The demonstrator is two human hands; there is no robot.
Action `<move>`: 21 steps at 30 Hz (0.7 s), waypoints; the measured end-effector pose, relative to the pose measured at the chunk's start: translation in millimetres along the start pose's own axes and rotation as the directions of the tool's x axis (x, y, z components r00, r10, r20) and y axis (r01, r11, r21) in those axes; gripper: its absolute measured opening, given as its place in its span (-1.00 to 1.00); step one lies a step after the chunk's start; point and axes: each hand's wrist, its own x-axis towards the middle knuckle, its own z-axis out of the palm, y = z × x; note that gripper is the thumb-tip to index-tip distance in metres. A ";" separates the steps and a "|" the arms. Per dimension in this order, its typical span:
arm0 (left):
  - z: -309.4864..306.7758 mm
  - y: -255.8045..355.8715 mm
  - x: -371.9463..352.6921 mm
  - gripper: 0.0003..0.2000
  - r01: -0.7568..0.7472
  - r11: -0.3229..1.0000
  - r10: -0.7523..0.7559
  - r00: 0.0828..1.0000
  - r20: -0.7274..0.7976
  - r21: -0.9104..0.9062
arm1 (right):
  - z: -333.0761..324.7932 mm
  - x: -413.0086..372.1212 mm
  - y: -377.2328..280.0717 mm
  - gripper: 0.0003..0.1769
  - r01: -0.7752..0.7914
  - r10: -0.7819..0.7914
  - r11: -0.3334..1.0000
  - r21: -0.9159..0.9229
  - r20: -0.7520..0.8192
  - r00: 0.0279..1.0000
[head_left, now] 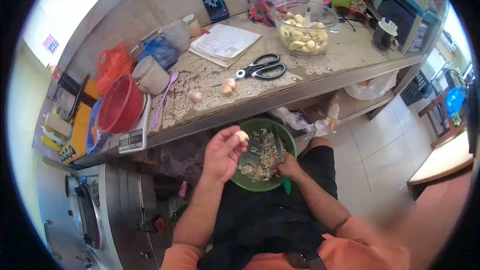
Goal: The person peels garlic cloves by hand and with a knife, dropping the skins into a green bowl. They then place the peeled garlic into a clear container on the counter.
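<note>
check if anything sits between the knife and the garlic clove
Nothing visible does. The pale garlic clove in the left hand and the green-handled knife in the right hand face across open air above the round green plastic bowl.

Single view: head-worn camera, fisheye lens, dark circular border at frame corners. Faces forward and steeply down along wearer's torso, bottom centre. Near range at frame centre: left hand pinching garlic clove, right hand gripping knife, green bowl. Counter fills upper half, slanting down to left; tiled floor at right, farther off.
</note>
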 end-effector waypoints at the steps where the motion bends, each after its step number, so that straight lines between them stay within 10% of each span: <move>1: 16.1 12.1 8.3 -0.76 -0.054 0.997 0.052 0.998 0.041 0.047 | -1.3 -0.2 0.5 -0.53 -0.026 0.026 0.999 0.023 0.006 1.000; 6: 107.2 65.2 71.6 -0.70 -0.385 0.834 0.286 0.914 0.286 0.395 | -6.6 6.7 16.4 -0.53 -0.001 -0.008 0.992 0.127 0.075 0.997; 11: 185.8 87.1 165.3 -0.65 -0.649 0.395 0.457 0.753 0.474 0.651 | -3.9 15.2 33.4 -0.62 0.038 -0.038 0.999 -0.012 -0.022 0.999; 21: 165.7 34.9 105.2 -0.64 -0.746 0.204 0.269 0.665 0.697 0.634 | -5.9 12.4 30.1 -0.49 -0.032 0.032 0.999 -0.006 0.032 0.999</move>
